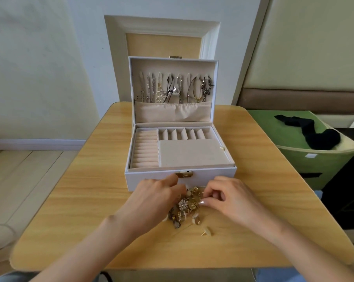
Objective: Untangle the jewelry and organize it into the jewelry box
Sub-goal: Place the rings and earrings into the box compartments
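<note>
A tangled heap of gold and silver jewelry [187,207] lies on the wooden table [70,200] just in front of the white jewelry box [151,180]. The box stands open, and several necklaces [172,90] hang on hooks inside its lid. Its ring rolls and small compartments hold nothing visible. My left hand [151,200] reaches into the heap from the left with curled fingers, its fingertips hidden in the jewelry. From the right, my right hand [225,198] pinches a piece at the heap's edge. A small gold earring [206,232] lies apart, nearer to me.
A green bin [306,163] with a dark cloth [314,131] draped on it stands right of the table. A framed panel [162,37] leans on the wall behind the box. The table's front edge is close to me.
</note>
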The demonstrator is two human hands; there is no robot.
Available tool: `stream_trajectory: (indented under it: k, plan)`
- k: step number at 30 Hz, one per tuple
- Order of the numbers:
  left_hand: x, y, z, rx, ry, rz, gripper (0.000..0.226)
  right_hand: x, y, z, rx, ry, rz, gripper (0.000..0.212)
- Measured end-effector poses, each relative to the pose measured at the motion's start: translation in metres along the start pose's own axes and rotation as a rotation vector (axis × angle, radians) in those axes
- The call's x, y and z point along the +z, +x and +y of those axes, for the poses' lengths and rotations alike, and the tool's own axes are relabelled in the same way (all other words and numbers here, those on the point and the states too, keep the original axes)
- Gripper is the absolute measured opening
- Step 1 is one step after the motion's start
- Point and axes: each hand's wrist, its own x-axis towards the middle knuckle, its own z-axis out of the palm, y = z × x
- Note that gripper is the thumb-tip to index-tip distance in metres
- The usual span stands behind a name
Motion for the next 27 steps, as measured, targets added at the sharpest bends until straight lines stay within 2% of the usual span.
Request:
stream_trajectory:
  k: [3, 8, 11, 15, 17, 20, 21, 24, 27]
  plan:
    - [0.003, -0.002, -0.004, -0.021, -0.039, 0.001, 0.02, 0.002, -0.002, -0.001, -0.058, 0.024, 0.056, 0.007]
    - [0.003, -0.002, -0.006, -0.022, -0.079, 0.022, 0.014, 0.018, -0.004, -0.008, -0.268, -0.042, 0.013, 0.028]
    - [0.0, -0.003, -0.007, -0.026, -0.134, 0.017, 0.003, 0.021, -0.003, -0.01, -0.275, -0.077, 0.076, 0.025]
    - [-0.008, -0.004, -0.009, -0.033, -0.212, -0.016, 0.009, 0.02, -0.001, -0.006, -0.232, -0.118, 0.144, 0.02]
    - [-0.014, -0.004, -0.009, -0.034, -0.26, -0.017, 0.008, 0.016, -0.002, -0.006, -0.232, -0.076, 0.163, 0.019]
    - [-0.022, -0.004, -0.011, -0.02, -0.274, -0.02, 0.005, 0.008, -0.007, -0.014, -0.318, 0.09, 0.168, 0.009]
    - [-0.023, -0.004, -0.011, -0.019, -0.293, -0.017, 0.005, 0.008, -0.009, -0.018, -0.346, 0.102, 0.144, 0.012]
    - [-0.023, -0.002, -0.012, -0.059, -0.448, 0.007, 0.002, 0.019, -0.013, -0.023, -0.417, -0.091, 0.083, 0.028]
    - [-0.023, -0.001, -0.013, -0.138, -0.656, 0.016, 0.006, 0.029, -0.014, -0.022, -0.447, -0.143, 0.072, 0.023]
